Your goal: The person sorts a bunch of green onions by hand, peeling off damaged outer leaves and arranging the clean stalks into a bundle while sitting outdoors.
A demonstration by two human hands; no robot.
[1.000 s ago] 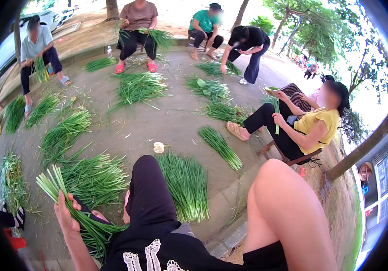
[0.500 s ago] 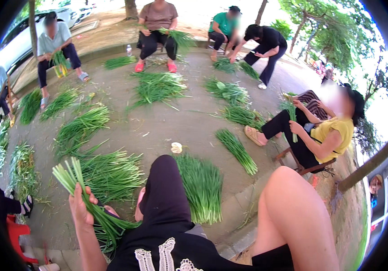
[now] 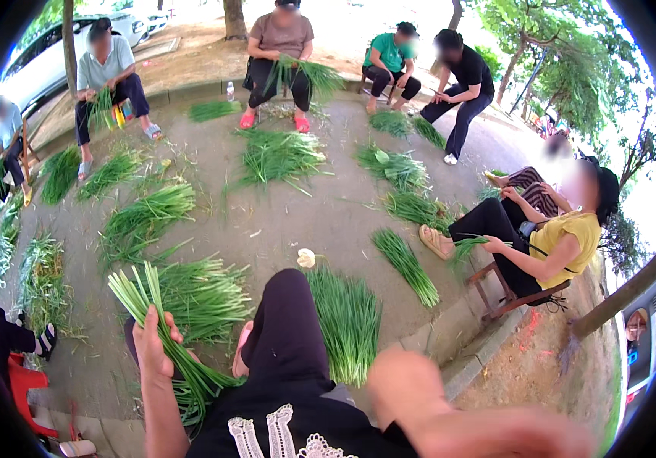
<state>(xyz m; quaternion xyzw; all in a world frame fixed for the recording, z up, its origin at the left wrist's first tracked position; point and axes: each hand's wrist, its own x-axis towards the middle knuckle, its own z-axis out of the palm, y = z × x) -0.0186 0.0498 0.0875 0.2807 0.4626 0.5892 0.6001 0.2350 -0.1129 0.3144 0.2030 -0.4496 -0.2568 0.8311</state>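
My left hand (image 3: 154, 345) is closed around a bunch of chives (image 3: 198, 374) at the lower left. Its pale cut ends point up and away, while the green leaves droop toward my lap. Just beyond the hand lies a wide heap of chives (image 3: 204, 294) on the ground. Past my dark-trousered knee, a second chive heap (image 3: 343, 320) is spread with its pale ends toward me. My right arm (image 3: 412, 382) is bent and smeared by motion at the lower right. Its hand does not show.
More chive bundles lie around the pavement, including one slim bundle (image 3: 406, 266) at the right. A white flower-like scrap (image 3: 306, 258) lies ahead. Several people sit or bend around; a person in yellow (image 3: 572, 240) sits at right. A red stool (image 3: 26, 393) stands at left.
My bent right arm has swung lower and leftward, and now blurs. My left hand keeps its bunch. The person in yellow has lowered their chives; the person in black has straightened somewhat.
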